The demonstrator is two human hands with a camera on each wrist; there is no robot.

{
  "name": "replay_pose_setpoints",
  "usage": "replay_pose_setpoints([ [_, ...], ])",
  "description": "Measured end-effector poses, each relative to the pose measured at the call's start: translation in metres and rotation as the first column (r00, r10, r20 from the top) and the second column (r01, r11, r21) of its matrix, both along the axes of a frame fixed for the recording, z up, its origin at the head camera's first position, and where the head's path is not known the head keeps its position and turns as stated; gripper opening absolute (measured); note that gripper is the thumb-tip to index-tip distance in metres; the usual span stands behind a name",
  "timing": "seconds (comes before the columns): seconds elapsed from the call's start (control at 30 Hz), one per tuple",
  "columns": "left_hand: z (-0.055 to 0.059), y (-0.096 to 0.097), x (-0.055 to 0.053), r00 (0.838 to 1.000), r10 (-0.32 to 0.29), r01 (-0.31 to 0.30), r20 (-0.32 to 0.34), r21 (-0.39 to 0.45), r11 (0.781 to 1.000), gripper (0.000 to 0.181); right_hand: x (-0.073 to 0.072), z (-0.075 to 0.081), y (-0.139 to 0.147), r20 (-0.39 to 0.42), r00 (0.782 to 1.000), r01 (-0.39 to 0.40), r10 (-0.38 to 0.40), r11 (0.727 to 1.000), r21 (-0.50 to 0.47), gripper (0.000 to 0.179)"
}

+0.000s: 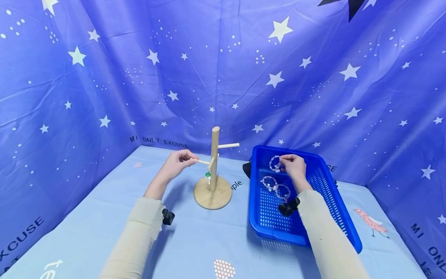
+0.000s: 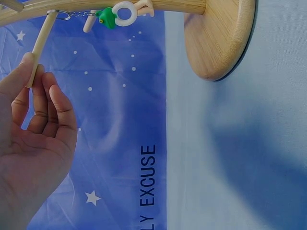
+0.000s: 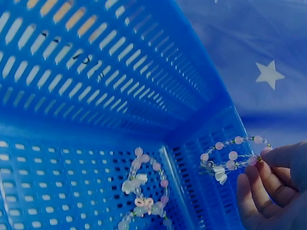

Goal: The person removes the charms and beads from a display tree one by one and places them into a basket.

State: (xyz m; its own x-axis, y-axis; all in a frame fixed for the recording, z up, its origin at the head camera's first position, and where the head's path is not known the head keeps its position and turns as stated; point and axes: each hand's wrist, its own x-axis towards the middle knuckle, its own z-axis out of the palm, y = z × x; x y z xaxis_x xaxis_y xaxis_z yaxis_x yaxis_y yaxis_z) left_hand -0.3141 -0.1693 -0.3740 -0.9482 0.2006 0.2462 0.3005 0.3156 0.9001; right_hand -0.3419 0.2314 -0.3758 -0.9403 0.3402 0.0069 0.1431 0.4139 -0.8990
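My left hand (image 1: pixel 179 162) pinches the outer end of a wooden peg (image 2: pixel 42 43) on a wooden stand (image 1: pixel 215 162) with a round base. Near that peg's inner end hangs a keychain (image 2: pixel 108 18) with a green charm and a white ring. Over the far part of a blue basket (image 1: pixel 256 217), my right hand (image 1: pixel 294 167) pinches a beaded bracelet (image 3: pixel 238 140) of pink and clear beads with a pale charm. Two more beaded bracelets (image 1: pixel 269 183) lie on the basket floor, close together; one has a pink bow (image 3: pixel 144 205).
Another peg (image 1: pixel 229 145) points right from the upper post. The basket stands right of the stand on a light blue cloth (image 1: pixel 195 240). A dark object (image 1: pixel 246 169) shows beside the basket's left wall. Behind hangs a blue star-patterned curtain (image 1: pixel 195 77).
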Motion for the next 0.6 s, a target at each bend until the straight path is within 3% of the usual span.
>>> replay_pose_setpoints([
  [0.6,0.002,0.000,0.002,1.000,-0.001,0.001,-0.009,-0.004,1.000,0.017,0.001,-0.008,0.018,0.201,0.976,-0.091,0.081,0.995,0.040,0.026],
])
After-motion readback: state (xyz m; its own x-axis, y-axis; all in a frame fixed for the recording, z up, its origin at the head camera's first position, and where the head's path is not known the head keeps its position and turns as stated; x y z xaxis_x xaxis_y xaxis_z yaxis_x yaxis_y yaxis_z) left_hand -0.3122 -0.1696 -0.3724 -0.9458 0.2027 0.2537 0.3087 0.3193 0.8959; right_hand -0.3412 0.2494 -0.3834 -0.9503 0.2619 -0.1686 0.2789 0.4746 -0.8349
